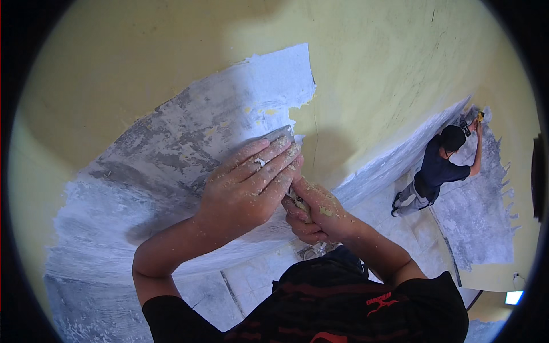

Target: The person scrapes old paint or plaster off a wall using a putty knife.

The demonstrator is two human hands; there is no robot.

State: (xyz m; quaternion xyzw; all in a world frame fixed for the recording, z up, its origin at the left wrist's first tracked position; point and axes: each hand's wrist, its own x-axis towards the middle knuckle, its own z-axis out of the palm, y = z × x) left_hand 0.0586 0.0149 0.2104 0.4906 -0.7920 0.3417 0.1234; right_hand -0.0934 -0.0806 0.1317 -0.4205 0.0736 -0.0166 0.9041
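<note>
My right hand (pixel 319 212) grips the handle of a scraper (pixel 283 133) whose flat metal blade lies against the wall. Over the blade's back my left hand (pixel 248 184) presses with its fingers stretched out, hiding most of the metal. Its leading corner meets the torn edge between yellow paint (pixel 311 124) and a stripped grey-white patch (pixel 274 77). Pale flakes and dust cling to both hands. A few yellow specks remain inside the stripped area. One thin crack runs down the painted wall, right of the blade.
At the right, another person (pixel 441 167) in dark clothes works at an adjoining stripped wall (pixel 484 214) with a yellow-handled tool (pixel 480 116). Light floor tiles (pixel 253 278) lie below me. A dark object (pixel 538 178) is on the far right wall.
</note>
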